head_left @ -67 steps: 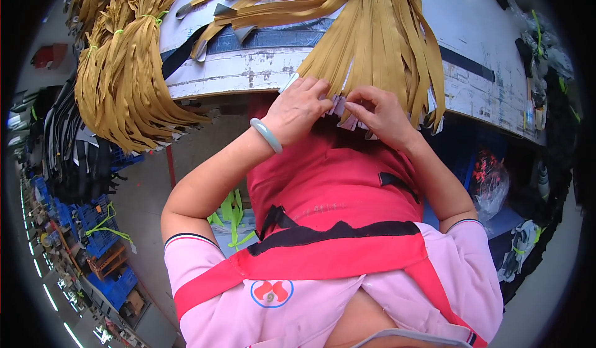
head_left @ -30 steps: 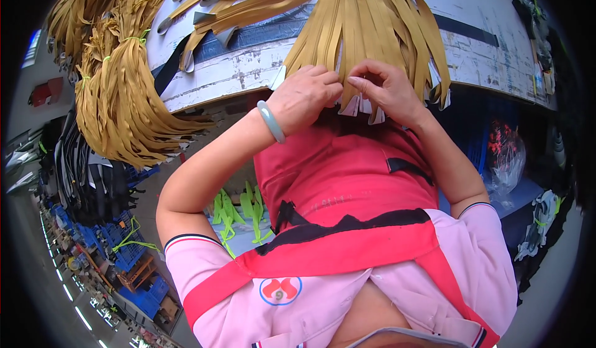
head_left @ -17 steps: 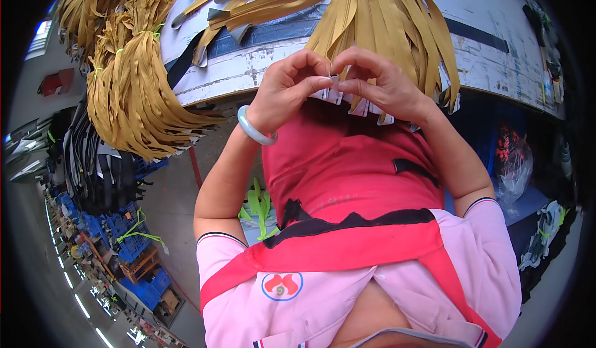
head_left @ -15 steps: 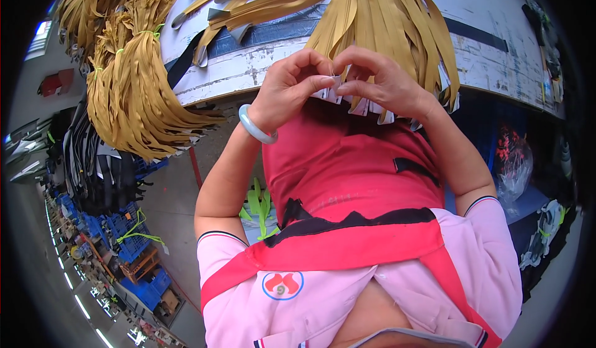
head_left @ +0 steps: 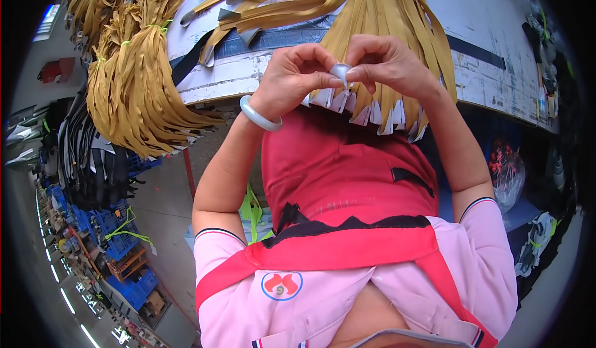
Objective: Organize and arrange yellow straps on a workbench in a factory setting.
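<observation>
Above the table's front edge, my hands meet at a small silver-grey tab [head_left: 341,72], which looks like the film-covered end of a zipper strip. Thumb and fingertips of my left hand [head_left: 299,70], closed in a pinch, hold its left side. My right hand [head_left: 391,67] pinches the right side, its fingers curled. Behind them a thick fan of mustard-yellow zipper strips [head_left: 379,13] hangs toward me, pale tabs [head_left: 386,117] showing at the lower ends. Whether the pinched tab joins one of these strips is hidden by my fingers.
Tied bundles of yellow strips [head_left: 133,93] droop over the worn white table [head_left: 490,81] at the left. More strips with grey ends [head_left: 273,9] lie across the tabletop. Blue crates [head_left: 124,236] stand on the floor at left; a clear plastic bag [head_left: 510,183] hangs at right.
The silver-grey tab now shows broadly between my fingertips, where only a sliver showed before. My right hand has shifted slightly up, and the hanging tabs are more exposed.
</observation>
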A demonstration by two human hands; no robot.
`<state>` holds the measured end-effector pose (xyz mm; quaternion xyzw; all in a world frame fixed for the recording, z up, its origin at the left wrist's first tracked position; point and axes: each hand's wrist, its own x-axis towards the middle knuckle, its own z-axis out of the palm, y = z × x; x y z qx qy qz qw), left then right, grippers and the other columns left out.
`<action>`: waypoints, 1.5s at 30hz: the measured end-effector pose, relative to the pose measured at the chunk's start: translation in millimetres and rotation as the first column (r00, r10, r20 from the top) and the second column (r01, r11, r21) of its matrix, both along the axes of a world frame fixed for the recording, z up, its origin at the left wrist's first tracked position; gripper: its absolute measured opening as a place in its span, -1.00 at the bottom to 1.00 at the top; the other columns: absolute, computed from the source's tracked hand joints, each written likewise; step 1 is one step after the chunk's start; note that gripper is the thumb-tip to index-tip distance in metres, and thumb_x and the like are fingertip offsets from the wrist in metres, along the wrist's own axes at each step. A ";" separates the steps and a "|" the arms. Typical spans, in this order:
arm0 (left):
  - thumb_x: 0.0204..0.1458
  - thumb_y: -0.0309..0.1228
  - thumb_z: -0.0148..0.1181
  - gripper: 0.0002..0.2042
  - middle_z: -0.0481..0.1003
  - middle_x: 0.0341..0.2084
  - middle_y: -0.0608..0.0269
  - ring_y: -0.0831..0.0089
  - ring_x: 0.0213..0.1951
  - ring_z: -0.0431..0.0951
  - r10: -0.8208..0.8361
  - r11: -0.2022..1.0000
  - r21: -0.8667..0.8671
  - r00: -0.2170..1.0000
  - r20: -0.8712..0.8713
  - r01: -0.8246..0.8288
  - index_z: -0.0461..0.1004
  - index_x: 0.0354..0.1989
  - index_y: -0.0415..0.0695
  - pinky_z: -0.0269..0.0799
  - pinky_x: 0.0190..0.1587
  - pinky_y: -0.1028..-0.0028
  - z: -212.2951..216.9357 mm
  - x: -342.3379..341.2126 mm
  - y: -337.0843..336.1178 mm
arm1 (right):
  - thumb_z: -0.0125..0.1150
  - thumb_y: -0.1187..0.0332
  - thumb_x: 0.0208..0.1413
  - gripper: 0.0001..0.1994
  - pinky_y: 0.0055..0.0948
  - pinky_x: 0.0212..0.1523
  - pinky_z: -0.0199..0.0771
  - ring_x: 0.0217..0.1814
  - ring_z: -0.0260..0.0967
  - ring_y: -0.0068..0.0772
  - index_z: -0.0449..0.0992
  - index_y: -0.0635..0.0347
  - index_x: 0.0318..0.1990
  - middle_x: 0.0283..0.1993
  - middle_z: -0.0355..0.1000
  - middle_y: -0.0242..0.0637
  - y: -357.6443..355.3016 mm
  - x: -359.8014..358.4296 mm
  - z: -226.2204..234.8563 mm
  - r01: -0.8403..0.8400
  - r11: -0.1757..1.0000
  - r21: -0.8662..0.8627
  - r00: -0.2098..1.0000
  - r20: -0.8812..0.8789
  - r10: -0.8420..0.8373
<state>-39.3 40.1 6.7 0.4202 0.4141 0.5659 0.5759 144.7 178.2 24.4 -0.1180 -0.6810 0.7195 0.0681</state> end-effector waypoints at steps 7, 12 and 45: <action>-0.03 -0.61 0.35 -0.86 0.57 -0.39 0.25 0.56 -0.34 0.57 0.060 0.998 -0.006 0.998 -0.009 -0.060 0.51 -0.31 -0.28 0.51 -0.25 0.56 -3.6 -1.8 2.2 | 0.34 0.39 0.11 -0.86 -0.68 -0.54 0.34 -0.55 0.34 -0.70 0.50 0.25 -0.31 -0.41 0.50 -0.37 -3.9 -0.1 8.7 0.061 0.998 -0.017 0.997 0.052 -0.060; 0.02 -0.69 0.16 -0.90 0.49 -0.40 0.32 0.60 -0.41 0.56 0.515 0.857 0.406 0.506 -0.692 -0.318 0.39 -0.46 -0.25 0.49 -0.46 0.61 -9.3 26.3 5.9 | 0.30 0.41 0.12 -0.84 -0.63 -0.54 0.36 -0.51 0.37 -0.68 0.43 0.24 -0.38 -0.42 0.46 -0.42 -24.3 -12.7 -13.0 0.284 0.931 0.230 0.955 0.023 -0.297; 0.19 -0.51 0.17 -0.86 0.54 -0.28 0.25 0.55 -0.27 0.58 0.694 0.685 0.268 0.495 -0.523 -0.678 0.50 -0.12 -0.25 0.53 -0.22 0.57 -18.2 -106.2 -62.5 | 0.19 0.28 0.21 -0.83 -0.47 -0.33 0.44 -0.35 0.42 -0.45 0.52 0.18 -0.18 -0.34 0.38 -0.36 -46.8 29.9 -50.2 0.270 0.830 0.489 0.948 0.016 -0.318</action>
